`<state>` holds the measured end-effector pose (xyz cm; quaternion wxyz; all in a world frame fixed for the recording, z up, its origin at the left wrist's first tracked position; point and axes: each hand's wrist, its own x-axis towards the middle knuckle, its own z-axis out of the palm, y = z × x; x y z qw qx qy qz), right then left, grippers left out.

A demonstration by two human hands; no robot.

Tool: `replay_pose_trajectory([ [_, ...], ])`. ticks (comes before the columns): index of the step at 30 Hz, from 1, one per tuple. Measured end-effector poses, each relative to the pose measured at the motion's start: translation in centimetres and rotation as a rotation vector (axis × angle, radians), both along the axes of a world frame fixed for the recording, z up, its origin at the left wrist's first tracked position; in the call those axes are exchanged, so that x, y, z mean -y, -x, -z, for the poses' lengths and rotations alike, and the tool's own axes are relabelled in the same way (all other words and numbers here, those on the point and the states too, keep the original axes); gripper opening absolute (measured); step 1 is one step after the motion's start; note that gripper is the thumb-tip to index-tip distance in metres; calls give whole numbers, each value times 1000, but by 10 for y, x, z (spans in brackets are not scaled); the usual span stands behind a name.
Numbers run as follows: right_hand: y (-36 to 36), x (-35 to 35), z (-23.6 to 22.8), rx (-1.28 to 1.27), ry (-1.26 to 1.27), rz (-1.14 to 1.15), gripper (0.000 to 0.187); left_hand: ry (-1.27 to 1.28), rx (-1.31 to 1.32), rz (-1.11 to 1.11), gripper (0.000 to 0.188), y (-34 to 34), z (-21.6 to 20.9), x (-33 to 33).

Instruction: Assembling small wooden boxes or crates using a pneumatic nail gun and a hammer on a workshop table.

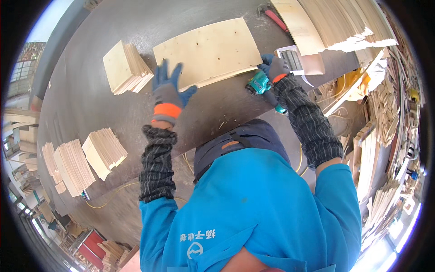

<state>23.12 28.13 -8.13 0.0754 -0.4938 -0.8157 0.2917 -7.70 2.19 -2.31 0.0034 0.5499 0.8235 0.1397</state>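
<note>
— Starting at the left, what is lying on the desk point(90, 104)?

— Three fanned stacks of thin wooden sheets point(74, 165) are sitting near the left edge of the dark desk. Further up, a smaller stack of square wooden pieces point(124, 68) is resting just left of the big panel.

— And the left hand?

— The left hand point(168, 93), in a blue and grey glove with an orange cuff, is hovering over or resting flat on the desk. Its fingers are spread wide and pointing up the picture, holding nothing, with the tips reaching the lower left edge of the plywood panel point(210, 52). I cannot tell whether they are touching it.

— How is that panel lying?

— It is lying flat in the upper middle of the desk, its long axis running left to right and rising slightly toward the right. It looks like more than one sheet, since a second edge is showing along the bottom.

— What is the right hand doing?

— The right hand point(275, 68), gloved the same way, is curling its fingers around a teal power tool point(260, 84), gripping it closed. The tool is sitting at the panel's lower right corner, its nose pointing left toward the panel's edge.

— Anything further right?

— A large pile of pale veneer sheets point(335, 22) is spreading across the upper right, with a red-handled tool point(274, 17) just left of it. More wood offcuts point(380, 136) are crowding the right side beyond the desk.
</note>
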Motion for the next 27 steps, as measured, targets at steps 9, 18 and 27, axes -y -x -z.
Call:
replay_pose_trajectory([
  [9, -4, 1, 5, -76, -32, -6, 34, -92, 0, 352, 59, -88, 41, -103],
  [18, -56, 31, -23, -79, 191, 113, 35, -228, 21, 290, 44, -87, 56, -104],
  [27, -87, 101, 67, 498, -129, -141, 98, -258, 55, 297, 42, -92, 52, -109],
])
